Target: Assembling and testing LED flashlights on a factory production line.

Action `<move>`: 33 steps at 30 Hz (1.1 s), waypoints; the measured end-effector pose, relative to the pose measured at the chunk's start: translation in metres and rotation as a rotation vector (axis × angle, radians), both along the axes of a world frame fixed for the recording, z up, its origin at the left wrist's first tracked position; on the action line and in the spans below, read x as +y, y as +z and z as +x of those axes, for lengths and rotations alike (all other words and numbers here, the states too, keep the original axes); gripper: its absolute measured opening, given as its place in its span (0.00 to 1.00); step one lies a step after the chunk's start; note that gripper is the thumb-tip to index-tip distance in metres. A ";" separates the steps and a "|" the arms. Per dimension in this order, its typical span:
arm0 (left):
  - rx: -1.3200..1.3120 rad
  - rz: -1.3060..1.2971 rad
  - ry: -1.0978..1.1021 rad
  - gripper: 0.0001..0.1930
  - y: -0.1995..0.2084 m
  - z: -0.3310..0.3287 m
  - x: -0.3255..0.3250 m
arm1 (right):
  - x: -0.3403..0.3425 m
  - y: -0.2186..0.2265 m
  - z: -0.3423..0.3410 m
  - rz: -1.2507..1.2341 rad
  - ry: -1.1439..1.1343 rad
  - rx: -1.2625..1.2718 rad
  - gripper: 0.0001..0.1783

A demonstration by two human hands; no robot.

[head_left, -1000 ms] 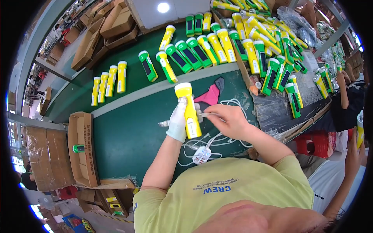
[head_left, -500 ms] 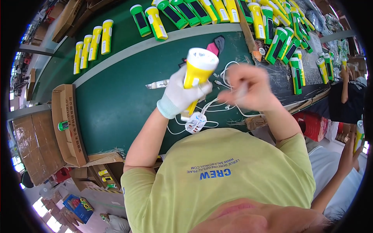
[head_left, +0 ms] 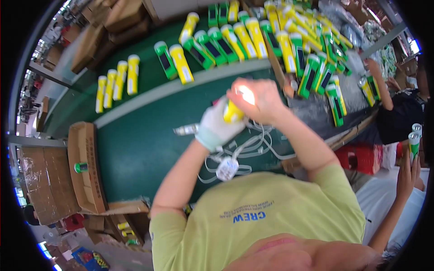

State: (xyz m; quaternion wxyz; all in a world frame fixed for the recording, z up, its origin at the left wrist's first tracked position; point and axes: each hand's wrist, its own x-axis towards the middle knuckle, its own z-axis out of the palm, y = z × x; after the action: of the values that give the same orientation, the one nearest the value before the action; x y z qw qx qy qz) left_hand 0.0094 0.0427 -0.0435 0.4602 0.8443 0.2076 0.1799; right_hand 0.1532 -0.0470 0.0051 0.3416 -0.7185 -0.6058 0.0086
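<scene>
A white glove covers my left hand (head_left: 219, 123), which is wrapped around a yellow flashlight (head_left: 232, 114) above the green table (head_left: 131, 149). Bright light comes from the flashlight's head. My bare right hand (head_left: 263, 101) closes over that head, its fingers bent around the rim; it hides most of the lens. Below my hands, a white multi-port charging block (head_left: 227, 169) lies among white cables (head_left: 253, 147). A thin pale strip (head_left: 186, 130) rests left of my glove.
Several yellow and green flashlights (head_left: 182, 64) line the ledge behind, with a heap (head_left: 312, 40) at the far right. An open cardboard box (head_left: 92, 169) at left holds one small green piece. A co-worker's hand (head_left: 408, 174) at right holds flashlights; another person's arm (head_left: 382, 86) reaches in beyond.
My right hand has moved left onto the flashlight's head. The flashlight, unlit before, now shines. The whole view has shifted, so the table sits lower in it.
</scene>
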 end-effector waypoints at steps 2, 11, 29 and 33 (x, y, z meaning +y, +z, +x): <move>-0.223 -0.244 -0.119 0.31 -0.021 -0.008 0.000 | -0.008 -0.005 0.000 -0.085 0.004 0.351 0.16; -0.453 -1.433 0.275 0.21 -0.009 0.000 0.041 | -0.050 -0.019 -0.003 -0.176 0.039 0.730 0.19; -0.383 -1.012 0.160 0.19 0.000 -0.004 0.021 | -0.057 -0.053 -0.070 -0.281 0.567 0.521 0.06; -0.390 -1.062 0.227 0.19 -0.005 -0.002 0.020 | -0.064 -0.058 -0.074 -0.206 0.594 0.421 0.06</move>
State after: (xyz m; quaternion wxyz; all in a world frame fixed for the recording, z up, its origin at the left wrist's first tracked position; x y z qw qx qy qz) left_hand 0.0077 0.0626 -0.0490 0.8285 0.4213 0.2700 0.2513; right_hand 0.0795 -0.1114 -0.0527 0.3671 -0.5246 -0.7001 0.3160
